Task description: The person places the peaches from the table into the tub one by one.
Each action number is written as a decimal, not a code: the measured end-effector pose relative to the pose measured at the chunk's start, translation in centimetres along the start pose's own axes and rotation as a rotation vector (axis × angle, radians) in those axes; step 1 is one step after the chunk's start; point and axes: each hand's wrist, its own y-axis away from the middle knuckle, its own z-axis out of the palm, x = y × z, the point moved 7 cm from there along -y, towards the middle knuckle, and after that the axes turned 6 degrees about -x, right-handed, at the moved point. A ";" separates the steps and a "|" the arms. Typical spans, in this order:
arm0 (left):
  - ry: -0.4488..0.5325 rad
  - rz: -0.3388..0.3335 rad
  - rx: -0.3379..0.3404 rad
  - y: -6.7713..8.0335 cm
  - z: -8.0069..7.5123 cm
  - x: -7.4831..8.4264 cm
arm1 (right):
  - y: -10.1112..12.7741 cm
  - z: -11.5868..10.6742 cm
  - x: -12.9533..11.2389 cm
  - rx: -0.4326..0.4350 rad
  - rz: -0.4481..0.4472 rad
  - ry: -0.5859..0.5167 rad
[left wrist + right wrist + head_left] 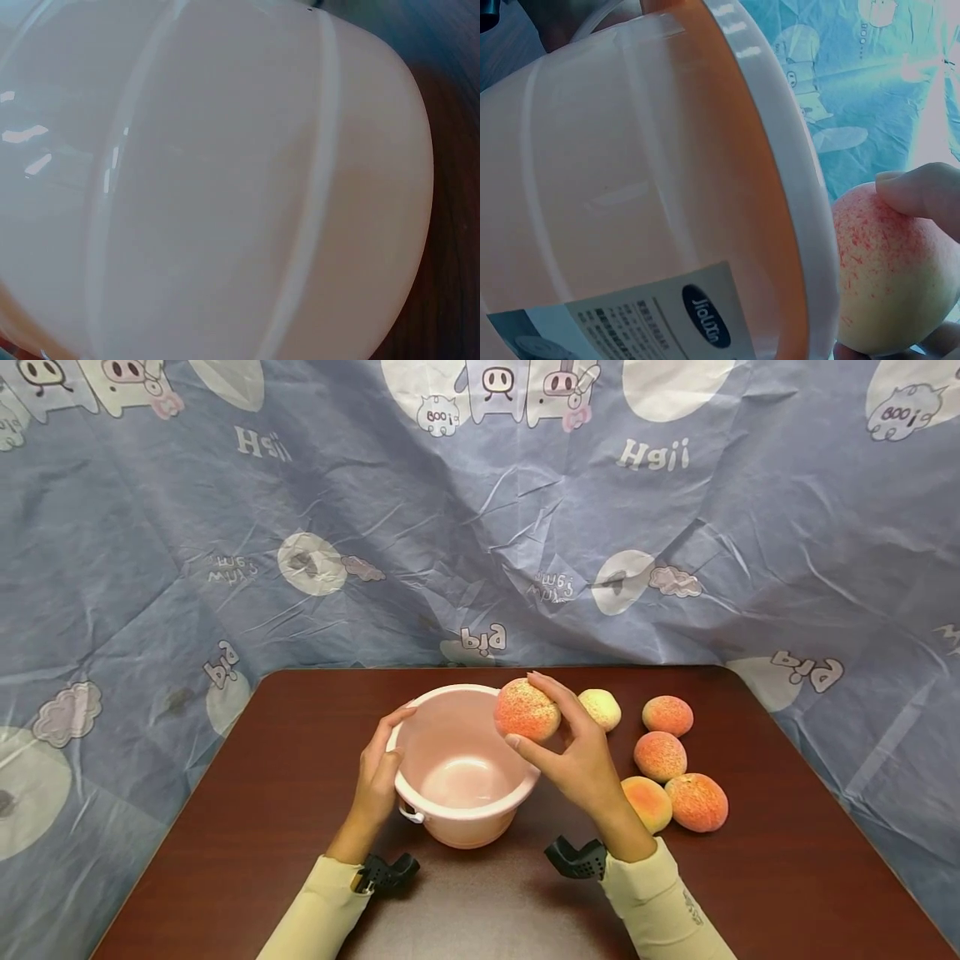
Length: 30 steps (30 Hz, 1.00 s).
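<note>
A pink plastic bucket point(457, 793) stands on the dark red table point(255, 827), empty inside. My left hand point(381, 758) grips its left rim, thumb over the edge. My right hand point(570, 752) holds a peach point(527, 710) between thumb and fingers, just above the bucket's right rim. In the right wrist view the peach point(892, 277) shows beside the bucket's white rim point(795, 165), with a fingertip point(919, 195) on it. The left wrist view is filled by the bucket's outer wall point(210, 180).
Several more peaches lie on the table to the right of the bucket: a pale one point(602, 708) behind my hand and others point(666, 757) in a cluster. A blue cartoon-print cloth point(480, 510) hangs behind the table.
</note>
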 end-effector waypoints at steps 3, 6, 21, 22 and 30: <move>0.011 0.009 -0.006 -0.1 0.1 0.0 | 0.1 0.1 -0.2 -0.006 -0.005 0.034; 0.008 0.007 -0.006 -0.1 0.1 -0.1 | 0.1 0.3 -0.4 -0.013 -0.010 0.073; -0.010 0.009 0.000 -0.2 -0.1 0.3 | -0.2 1.5 -0.7 -0.046 -0.030 0.113; -0.010 0.008 0.000 -0.2 -0.1 0.3 | -0.2 1.6 -0.6 -0.048 -0.029 0.105; -0.014 0.002 0.005 -0.2 -0.1 0.2 | -0.7 2.3 -0.6 -0.069 -0.017 0.099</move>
